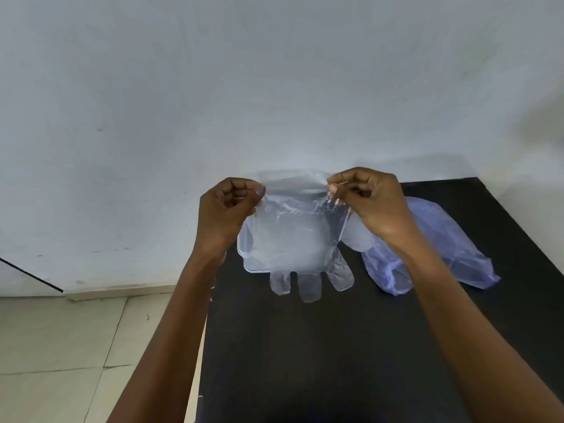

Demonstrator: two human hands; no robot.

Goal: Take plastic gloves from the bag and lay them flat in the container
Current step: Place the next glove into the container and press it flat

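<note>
A clear plastic glove (pixel 305 245) hangs fingers-down between my two hands, stretched open at its cuff. My left hand (pixel 227 209) pinches the cuff's left corner. My right hand (pixel 370 203) pinches the right corner. Behind and below the glove sits a clear plastic container (pixel 245 253) on the black table (pixel 305 346); the glove covers most of it, and its contents cannot be told. The glove's fingertips dangle past the container's near edge. A bluish translucent plastic bag (pixel 439 254) lies on the table to the right, partly hidden by my right wrist.
A pale wall (pixel 244 87) rises directly behind the table. Beige floor tiles (pixel 61 346) show beyond the table's left edge. The near part of the black tabletop lies between my forearms.
</note>
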